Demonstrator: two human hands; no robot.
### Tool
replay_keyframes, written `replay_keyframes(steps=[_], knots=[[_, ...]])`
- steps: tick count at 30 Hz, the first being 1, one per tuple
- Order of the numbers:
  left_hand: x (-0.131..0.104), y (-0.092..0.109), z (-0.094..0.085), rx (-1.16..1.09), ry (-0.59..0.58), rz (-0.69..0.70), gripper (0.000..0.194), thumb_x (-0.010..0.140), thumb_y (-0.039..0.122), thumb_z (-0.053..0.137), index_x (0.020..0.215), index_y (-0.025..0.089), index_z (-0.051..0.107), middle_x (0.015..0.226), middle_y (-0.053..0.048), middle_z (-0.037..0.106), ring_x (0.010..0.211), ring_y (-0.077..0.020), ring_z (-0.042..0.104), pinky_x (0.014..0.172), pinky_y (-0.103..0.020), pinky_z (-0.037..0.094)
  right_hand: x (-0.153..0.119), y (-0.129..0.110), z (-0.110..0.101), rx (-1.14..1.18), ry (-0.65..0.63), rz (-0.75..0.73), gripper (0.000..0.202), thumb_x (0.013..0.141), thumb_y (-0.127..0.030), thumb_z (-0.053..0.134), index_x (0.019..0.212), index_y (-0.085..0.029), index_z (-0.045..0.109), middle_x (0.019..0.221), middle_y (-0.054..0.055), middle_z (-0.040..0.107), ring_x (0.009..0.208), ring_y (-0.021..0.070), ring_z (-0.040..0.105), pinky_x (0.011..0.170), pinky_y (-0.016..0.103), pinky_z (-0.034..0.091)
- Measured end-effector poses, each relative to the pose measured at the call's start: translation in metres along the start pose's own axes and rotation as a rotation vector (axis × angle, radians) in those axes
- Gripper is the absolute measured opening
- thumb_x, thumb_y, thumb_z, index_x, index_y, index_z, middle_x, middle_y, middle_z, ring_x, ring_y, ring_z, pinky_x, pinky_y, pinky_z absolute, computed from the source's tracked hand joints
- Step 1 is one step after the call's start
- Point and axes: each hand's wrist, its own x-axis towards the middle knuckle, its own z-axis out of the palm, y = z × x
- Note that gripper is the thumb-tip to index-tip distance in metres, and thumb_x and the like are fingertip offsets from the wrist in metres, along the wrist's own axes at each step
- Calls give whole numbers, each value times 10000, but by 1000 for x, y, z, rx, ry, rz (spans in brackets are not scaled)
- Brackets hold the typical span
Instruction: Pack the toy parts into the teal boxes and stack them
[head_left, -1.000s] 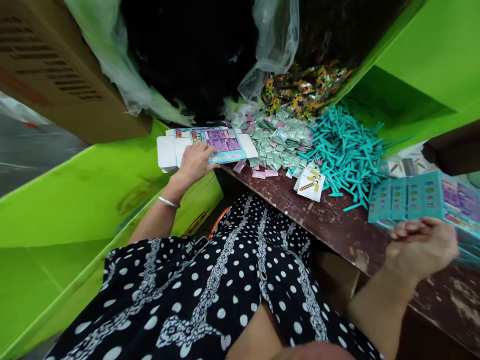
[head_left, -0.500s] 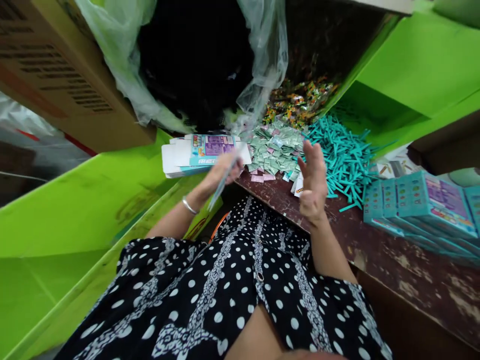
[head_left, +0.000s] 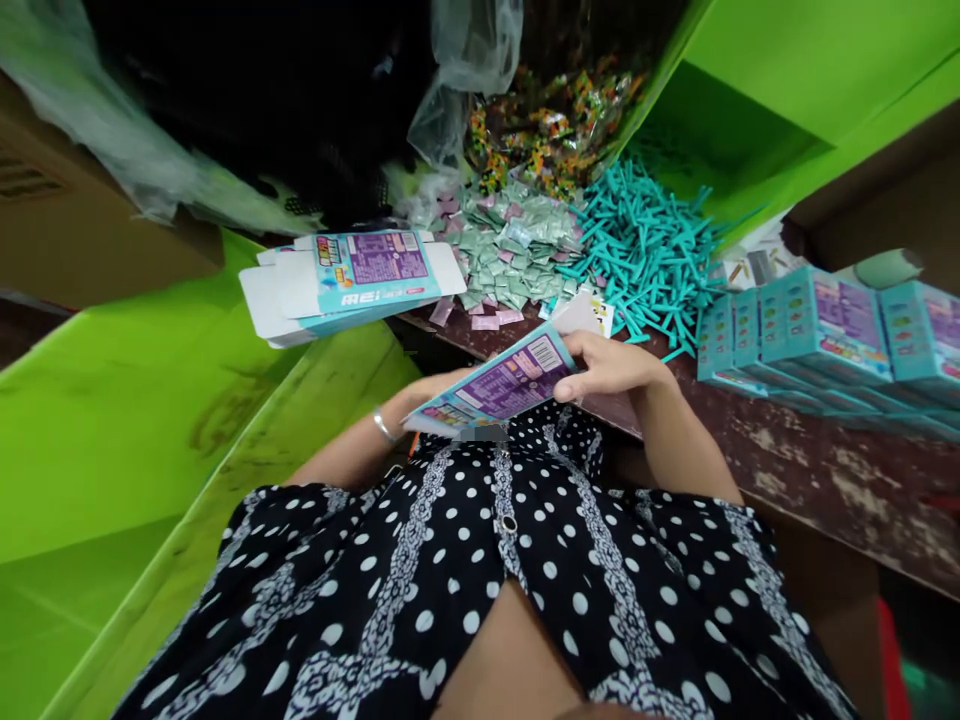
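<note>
A flattened teal and purple carton (head_left: 502, 385) is held at a slant in front of my body, its printed face up. My left hand (head_left: 435, 388) supports it from behind at the left, with most of the fingers hidden by the card. At the carton's upper right end, my right hand (head_left: 604, 365) grips the edge between thumb and fingers. A stack of similar flat cartons (head_left: 375, 270) lies beyond my left hand. Small green and pink sachets (head_left: 510, 245) are heaped past the carton, beside a pile of teal plastic sticks (head_left: 649, 250).
Folded teal boxes (head_left: 825, 325) stand in rows on the worn brown table (head_left: 840, 480) at the right. Orange and green wrapped packets (head_left: 555, 130) lie at the back. A black opening with clear plastic (head_left: 476, 45) is at the upper left, above green panels (head_left: 120, 400).
The carton, edge-on in my left hand before, now shows its printed face. My right hand, raised with spread fingers before, has come down and taken hold of it. The view has shifted.
</note>
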Motion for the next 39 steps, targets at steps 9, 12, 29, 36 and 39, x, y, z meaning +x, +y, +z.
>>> replay_keyframes(steps=[9,12,29,36,39], knots=[[5,46,-22,-30,-51,48,553,848,684,938,1040,172,857,994,-118,853,878,-268,807,781,-370,679,9,9,10,-51,155,43,610,876,-695,896,1247,-211,885,1188,97,865,1100,292,810,1011,455,684],[8,25,-19,-21,355,131,558,825,668,963,990,156,812,948,-90,838,806,-216,761,728,-324,639,1,7,14,-137,772,-25,653,996,-749,738,1438,-272,796,1346,106,810,1279,309,765,1089,494,659],[61,-44,-6,50,537,248,725,974,911,576,845,206,684,836,-69,700,826,-224,670,790,-353,570,17,122,42,-205,1031,113,696,1021,-921,451,942,-262,659,1044,83,693,1044,280,643,1055,442,555],[55,-55,0,-44,724,301,776,770,970,799,896,263,505,802,8,588,800,-197,631,756,-319,523,36,126,67,-76,1348,-19,539,915,-795,702,1016,-293,535,967,29,638,938,243,636,962,400,553],[50,-41,-8,-101,550,285,769,827,988,726,824,246,527,787,-31,686,787,-206,684,770,-340,560,33,118,63,-7,1265,-29,645,788,-863,799,911,-297,514,883,6,617,889,231,625,963,410,569]])
